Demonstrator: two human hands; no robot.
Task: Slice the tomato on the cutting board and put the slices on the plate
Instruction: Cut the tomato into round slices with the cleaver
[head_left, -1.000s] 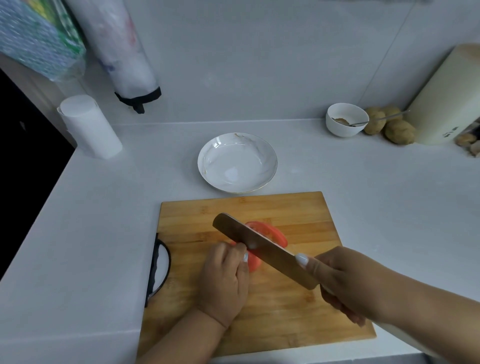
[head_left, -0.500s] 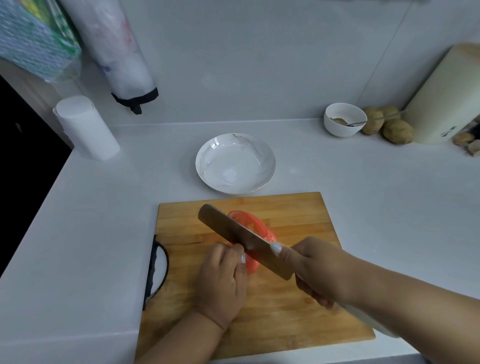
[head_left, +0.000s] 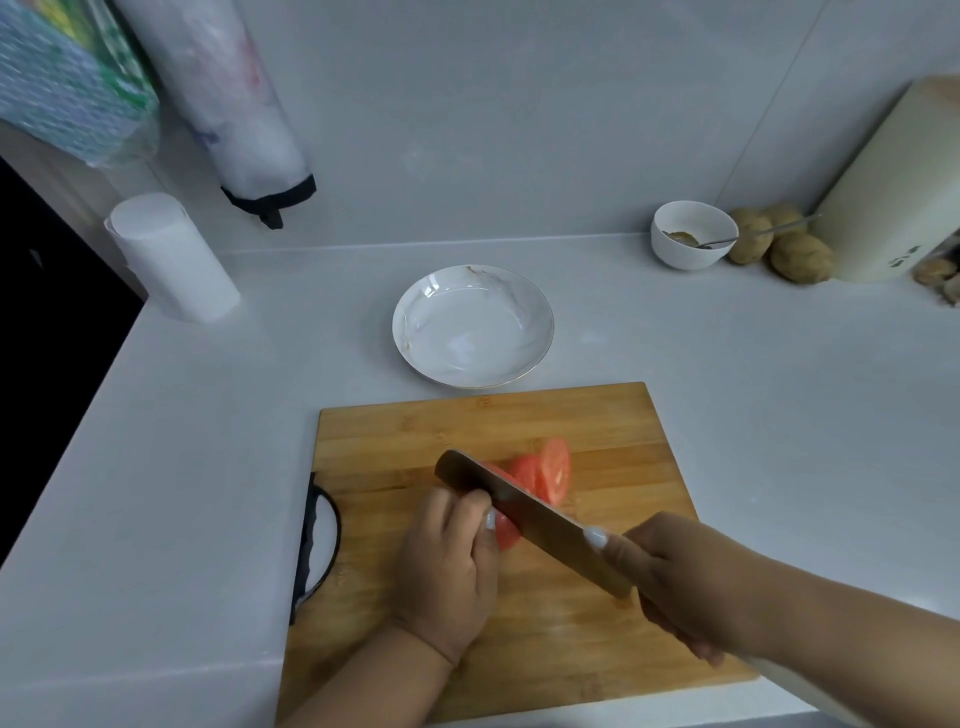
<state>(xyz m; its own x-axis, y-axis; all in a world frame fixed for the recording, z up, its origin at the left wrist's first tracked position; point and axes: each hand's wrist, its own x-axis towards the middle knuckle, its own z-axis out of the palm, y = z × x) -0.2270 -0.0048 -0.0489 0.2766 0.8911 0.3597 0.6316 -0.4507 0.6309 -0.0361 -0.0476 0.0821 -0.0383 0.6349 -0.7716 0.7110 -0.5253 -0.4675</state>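
Note:
A red tomato (head_left: 506, 532) lies on the wooden cutting board (head_left: 613, 431), mostly hidden under the knife (head_left: 530, 514). My left hand (head_left: 449, 566) presses on the tomato's left part with curled fingers. My right hand (head_left: 675, 577) grips the knife handle, with the forefinger along the blade. The blade runs diagonally across the tomato. Two cut slices (head_left: 545, 473) lean together just beyond the blade. The white plate (head_left: 415, 312) sits behind the board with nothing on it.
A white paper roll (head_left: 171, 257) stands at the back left. A small white bowl (head_left: 693, 234) with a spoon, several potatoes (head_left: 800, 257) and a cream canister (head_left: 893, 192) stand at the back right. A black handle (head_left: 314, 551) sticks out from the board's left edge.
The knife has drawn back toward me and come down through the tomato. A cut slice now leans away on the far side of the blade. My left hand has stayed in place.

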